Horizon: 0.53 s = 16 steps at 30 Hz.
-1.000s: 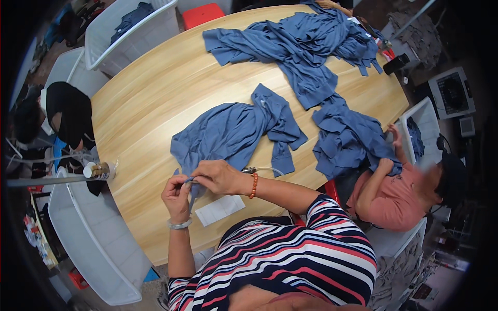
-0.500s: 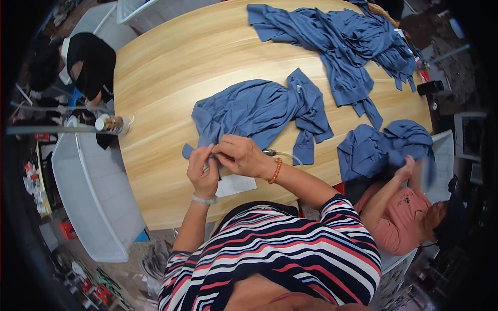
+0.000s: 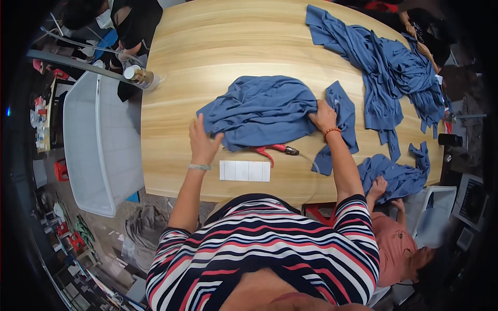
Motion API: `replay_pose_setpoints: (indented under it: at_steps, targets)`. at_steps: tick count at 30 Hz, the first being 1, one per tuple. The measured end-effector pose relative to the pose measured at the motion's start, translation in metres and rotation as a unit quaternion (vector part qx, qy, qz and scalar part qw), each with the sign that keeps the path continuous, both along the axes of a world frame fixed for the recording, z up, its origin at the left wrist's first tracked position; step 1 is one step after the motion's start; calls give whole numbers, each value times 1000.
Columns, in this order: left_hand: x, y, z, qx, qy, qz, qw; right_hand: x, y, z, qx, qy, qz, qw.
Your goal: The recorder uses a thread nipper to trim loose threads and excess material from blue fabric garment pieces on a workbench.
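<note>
A crumpled blue garment [image 3: 264,111] with small buttons along its left end lies on the wooden table in front of me. At its left edge is my left hand [image 3: 204,142], fingers and thumb spread apart; it holds nothing. My right hand [image 3: 325,115] grips the cloth at the right, where the body meets a folded sleeve [image 3: 342,111]; its fingertips are partly hidden. Just below the garment lies a red-handled air gun [image 3: 267,151] with a hose, partly covered by the cloth. A white card [image 3: 245,171] divided by lines lies nearer to me.
More blue garments [image 3: 384,72] are heaped at the far right, by another person's arms. A co-worker in pink [image 3: 397,233] handles a blue garment [image 3: 389,173] at the near right. A bottle [image 3: 141,76] stands at the left edge, near a white bin [image 3: 104,150].
My hands were together at the garment's near left edge, fingers pinched. They have parted: the left is open beside it, the right has moved to its right side. The air gun and card show more.
</note>
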<state>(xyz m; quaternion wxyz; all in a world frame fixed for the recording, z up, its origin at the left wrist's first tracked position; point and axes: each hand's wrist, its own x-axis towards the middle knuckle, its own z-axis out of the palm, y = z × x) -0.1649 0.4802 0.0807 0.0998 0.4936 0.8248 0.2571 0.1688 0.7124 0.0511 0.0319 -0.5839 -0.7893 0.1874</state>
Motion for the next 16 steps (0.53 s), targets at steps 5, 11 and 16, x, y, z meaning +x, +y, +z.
replay_pose_setpoints:
  at_steps: [5, 11, 16]
  targets:
    - [44, 42, 50, 97, -115, -164, 975, -47, -24, 83, -52, 349, 111, 929]
    - [59, 75, 56, 185, -228, -264, 919, -84, -63, 174, -281, 573, 265, 723]
    - [80, 61, 129, 246, -730, -28, 637, -59, -56, 158, -183, 435, 257, 843]
